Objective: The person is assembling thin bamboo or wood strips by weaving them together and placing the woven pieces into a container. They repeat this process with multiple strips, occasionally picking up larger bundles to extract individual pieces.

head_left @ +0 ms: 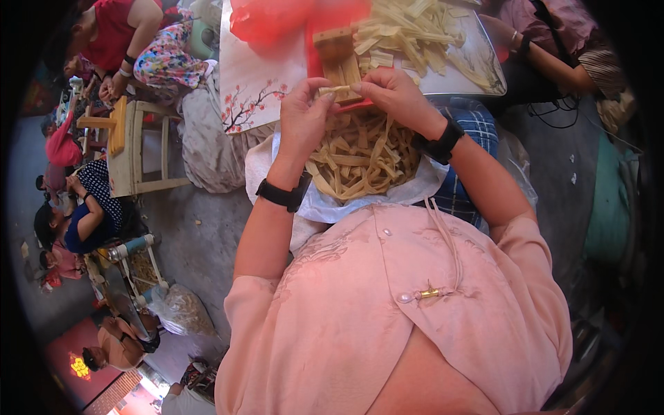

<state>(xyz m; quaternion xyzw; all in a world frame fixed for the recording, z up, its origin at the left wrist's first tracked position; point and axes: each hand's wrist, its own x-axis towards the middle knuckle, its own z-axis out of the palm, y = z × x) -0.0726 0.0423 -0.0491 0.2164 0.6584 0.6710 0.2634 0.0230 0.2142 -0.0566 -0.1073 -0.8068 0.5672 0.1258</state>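
Note:
A short pale yellow strip [337,89] is stretched between my two hands, level above the table's near edge. My left hand [308,111] pinches its left end between thumb and fingers. At the other end, my right hand [395,97] pinches with thumb and forefinger. Just beyond my fingers is a wooden tool [333,45] with an upright block and a flat base, on a red surface. Below my hands, a heap of folded yellowish strips [363,159] fills a white cloth or bag [432,181] at my lap.
More loose flat strips [415,31] lie on the blossom-patterned table [259,83], beside a red plastic bag [266,24]. To the left stand a wooden stool [131,155] and a cloth-covered heap [214,138]. Other people sit on both sides; one's arm [553,66] is near the table's right edge.

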